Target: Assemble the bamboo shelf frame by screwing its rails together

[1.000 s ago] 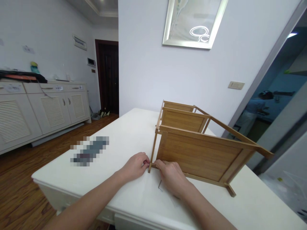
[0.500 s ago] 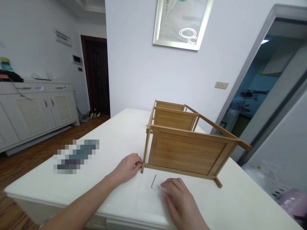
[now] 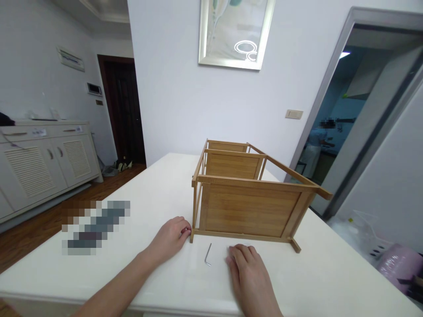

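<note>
We could pass between our left fingers (image 3: 180, 223) and right fingers (image 3: 245, 251), skirting the hex key (image 3: 207, 254); beyond, the shelf (image 3: 246, 209) blocks us.

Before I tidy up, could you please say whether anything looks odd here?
The wooden rack seems laid on its side, its panels on edge; a pixelated patch at left hides part of the table. No spill shows.

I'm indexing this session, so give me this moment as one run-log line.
left hand: at wooden rack's near left corner | right hand: apart from rack and key | L-shaped key: on white table, between hands
</note>
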`<state>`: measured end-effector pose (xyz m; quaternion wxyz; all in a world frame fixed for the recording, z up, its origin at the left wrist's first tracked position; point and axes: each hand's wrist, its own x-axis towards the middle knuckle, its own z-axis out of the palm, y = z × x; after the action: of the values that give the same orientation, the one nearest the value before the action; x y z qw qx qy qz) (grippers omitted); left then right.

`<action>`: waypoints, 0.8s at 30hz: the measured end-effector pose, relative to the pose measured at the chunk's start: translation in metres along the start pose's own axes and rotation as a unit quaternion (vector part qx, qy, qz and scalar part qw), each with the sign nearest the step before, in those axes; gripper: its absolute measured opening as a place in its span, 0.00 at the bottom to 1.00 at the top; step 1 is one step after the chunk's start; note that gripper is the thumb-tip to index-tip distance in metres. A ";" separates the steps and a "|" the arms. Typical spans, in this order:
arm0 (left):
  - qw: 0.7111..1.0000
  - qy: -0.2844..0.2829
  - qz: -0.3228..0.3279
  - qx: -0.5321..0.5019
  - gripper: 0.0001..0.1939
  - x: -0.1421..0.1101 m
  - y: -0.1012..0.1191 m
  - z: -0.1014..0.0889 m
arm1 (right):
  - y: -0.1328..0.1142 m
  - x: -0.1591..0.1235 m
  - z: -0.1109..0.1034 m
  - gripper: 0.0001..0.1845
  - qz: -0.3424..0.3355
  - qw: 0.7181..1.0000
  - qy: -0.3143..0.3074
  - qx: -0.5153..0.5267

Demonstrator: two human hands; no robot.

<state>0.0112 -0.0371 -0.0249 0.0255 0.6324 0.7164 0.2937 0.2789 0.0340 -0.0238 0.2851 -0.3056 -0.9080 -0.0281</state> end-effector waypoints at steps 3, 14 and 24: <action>0.999 0.030 0.028 0.022 0.10 -0.005 0.002 -0.003 | 0.000 -0.002 -0.001 0.13 -0.017 0.999 0.042 -0.015; 0.976 -0.008 0.211 0.054 0.17 -0.037 0.071 0.014 | 0.009 -0.002 0.010 0.12 -0.060 0.995 0.074 -0.017; 0.981 0.001 0.191 -0.015 0.12 -0.030 0.067 0.025 | 0.013 0.003 0.020 0.14 -0.124 0.991 0.040 -0.043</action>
<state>0.0872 -0.0533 -0.0249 -0.0226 0.7569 0.5780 0.3042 0.2746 0.0508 -0.0412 0.3018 -0.2012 -0.9248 -0.1147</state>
